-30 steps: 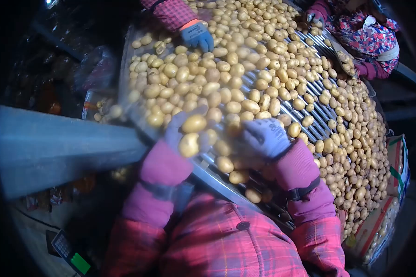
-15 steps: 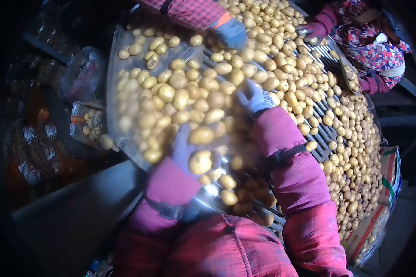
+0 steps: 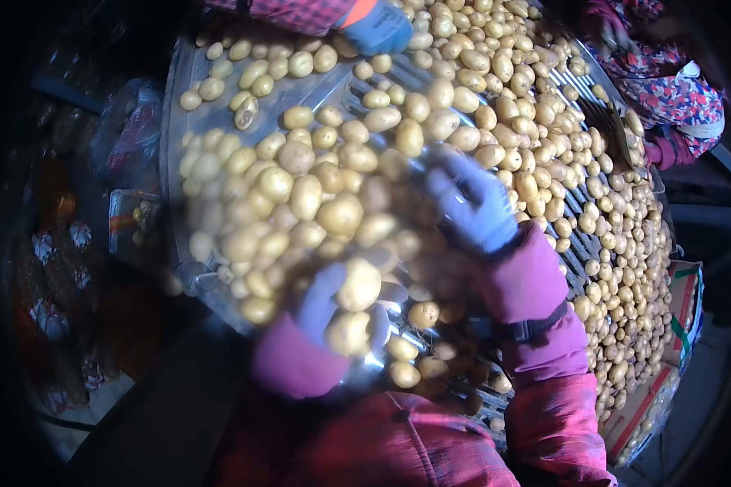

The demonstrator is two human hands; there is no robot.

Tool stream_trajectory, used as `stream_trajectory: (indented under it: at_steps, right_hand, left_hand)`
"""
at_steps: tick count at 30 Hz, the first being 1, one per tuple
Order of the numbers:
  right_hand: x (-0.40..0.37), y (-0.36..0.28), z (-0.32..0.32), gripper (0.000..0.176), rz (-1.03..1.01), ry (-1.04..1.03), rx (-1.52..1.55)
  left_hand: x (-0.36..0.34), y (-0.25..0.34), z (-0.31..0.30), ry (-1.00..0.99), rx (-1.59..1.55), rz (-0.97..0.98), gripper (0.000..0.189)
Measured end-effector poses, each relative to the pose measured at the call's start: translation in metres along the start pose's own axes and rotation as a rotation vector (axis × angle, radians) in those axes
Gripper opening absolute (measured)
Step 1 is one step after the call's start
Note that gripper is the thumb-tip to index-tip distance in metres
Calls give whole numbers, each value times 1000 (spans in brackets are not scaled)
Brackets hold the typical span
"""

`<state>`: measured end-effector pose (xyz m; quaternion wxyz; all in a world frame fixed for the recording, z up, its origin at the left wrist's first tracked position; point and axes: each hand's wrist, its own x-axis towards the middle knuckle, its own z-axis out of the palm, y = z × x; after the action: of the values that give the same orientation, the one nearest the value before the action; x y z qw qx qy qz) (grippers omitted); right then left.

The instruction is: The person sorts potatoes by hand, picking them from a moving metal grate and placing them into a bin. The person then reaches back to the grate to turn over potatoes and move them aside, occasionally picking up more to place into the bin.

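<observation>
Many yellow potatoes [image 3: 304,197] lie on a slatted metal table. My left hand [image 3: 323,302], in a pale purple glove, is curled round potatoes at the near left edge; one large potato [image 3: 358,284] sits against its fingers, with another just below. My right hand [image 3: 473,203], gloved alike and slightly blurred, is above the slats in the middle, fingers bent downward beside potatoes. Its fingertips are smeared, and whether they hold anything does not show.
A co-worker's blue-gloved hand [image 3: 378,28] is at the top among potatoes. Another person in a flowered garment [image 3: 678,101] stands at the upper right. Boxes [image 3: 643,414] are at the lower right, a small crate [image 3: 122,223] at the left.
My right hand has moved slightly right and down. My left hand has shifted a little down, still at potatoes. The co-worker's blue-gloved hand has moved left and up.
</observation>
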<state>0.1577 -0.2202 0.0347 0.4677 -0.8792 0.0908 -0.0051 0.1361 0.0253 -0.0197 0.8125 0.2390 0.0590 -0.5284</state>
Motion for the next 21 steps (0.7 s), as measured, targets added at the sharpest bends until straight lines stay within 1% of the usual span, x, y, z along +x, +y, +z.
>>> stream_trajectory:
  at_steps: [1,2,3,4,5,7,8,9,10,11,12,13,14,15,16,17,18,19,20,21]
  right_hand:
    - [15,8,-10,36,-11,110,-213]
    - [28,25,-11,33,-118,222,-354]
    - [41,38,-10,31,-225,333,-494]
    - [53,33,-15,30,-186,266,-579]
    - [68,35,-14,34,-246,257,-686]
    - [109,63,-3,43,-238,283,-812]
    - [123,69,0,46,-180,250,-869]
    - [131,75,4,48,-121,212,-925]
    - [132,55,-4,50,-27,96,-855]
    - [139,59,-2,48,-13,123,-900]
    - [146,63,0,47,30,120,-915]
    - [149,62,1,45,70,123,-933]
    - [148,61,0,45,65,123,-931]
    - [145,61,-5,44,49,117,-798]
    - [140,61,-9,42,37,111,-664]
    - [133,65,-15,42,38,118,-666]
    - [123,71,-21,42,-56,140,-374]
    - [108,59,-27,42,-148,159,-89]
    - [80,46,-22,43,-89,118,69]
    - [45,11,-9,44,-35,80,231]
  left_hand:
    - [2,5,0,-94,-517,-199,64]
    - [3,4,-1,-98,-519,-194,64]
    - [5,0,-2,82,-100,-129,64]
    - [6,-3,-4,261,320,-62,64]
    - [7,-6,-7,263,319,-57,64]
    - [7,-12,-19,261,47,-62,65]
    - [6,-10,-20,279,112,-53,66]
    - [6,-11,-19,292,112,-51,66]
    - [9,-3,1,282,-210,-26,67]
    - [11,0,12,264,-536,2,68]
    - [8,-6,3,192,-554,25,70]
    - [7,-5,-3,195,-558,29,70]
    - [6,-2,-8,257,-193,-25,71]
    - [6,3,-12,312,176,-76,73]
    - [4,11,-6,251,323,-126,77]
    - [3,13,-5,245,328,-127,77]
    - [4,15,-4,190,137,-70,78]
    - [6,14,-2,130,-59,-19,80]
    - [9,14,1,68,-255,28,82]
    - [10,14,4,51,-255,19,82]
